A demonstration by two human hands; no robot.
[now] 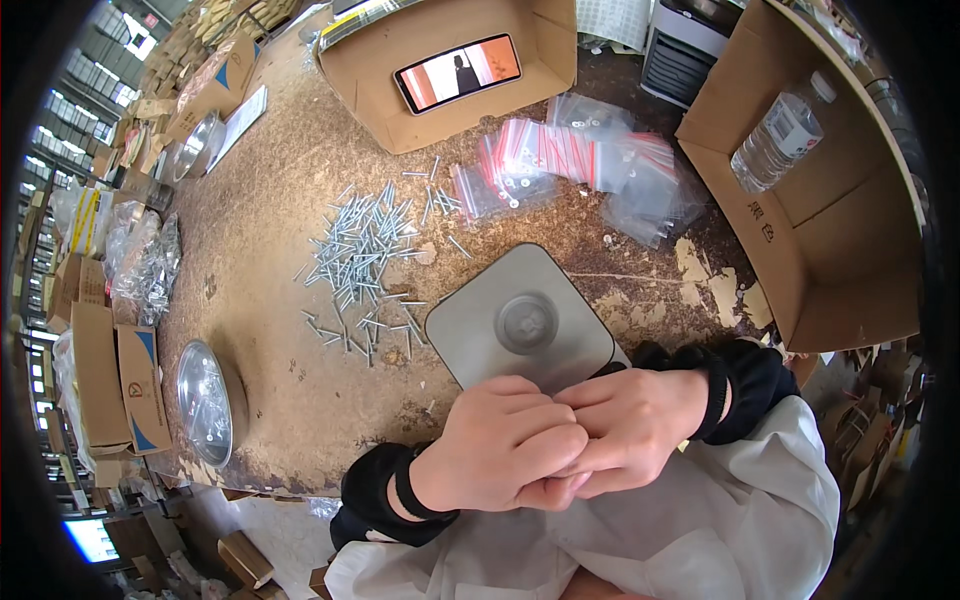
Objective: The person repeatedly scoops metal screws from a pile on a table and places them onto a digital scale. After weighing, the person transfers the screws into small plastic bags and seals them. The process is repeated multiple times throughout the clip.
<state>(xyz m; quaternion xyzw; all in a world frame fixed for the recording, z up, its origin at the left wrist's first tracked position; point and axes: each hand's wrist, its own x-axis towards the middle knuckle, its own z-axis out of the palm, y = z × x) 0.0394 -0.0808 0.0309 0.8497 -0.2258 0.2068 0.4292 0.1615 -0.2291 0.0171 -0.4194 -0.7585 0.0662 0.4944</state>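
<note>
My left hand (503,440) and my right hand (635,420) meet in front of me, at the table's near edge. Both have their fingers curled and pressed together, and anything inside them is hidden. Just beyond the hands lies a flat grey square plate (470,330) with rounded corners, like a small scale. A round translucent cap or dish (527,323) rests at its middle. Left of the plate spreads a loose pile of silvery screws or nails (360,245). Farther off are several small clear zip bags (545,150) with red stripes, some with small white round pieces in them.
A phone (460,73) leans in an open cardboard box (375,110) at the back. Another open box (850,250) at right holds a clear water bottle (785,135). A metal bowl (237,400) sits at the left edge, near stacked cartons (142,390). The worn brown table (250,250) has peeled patches.
</note>
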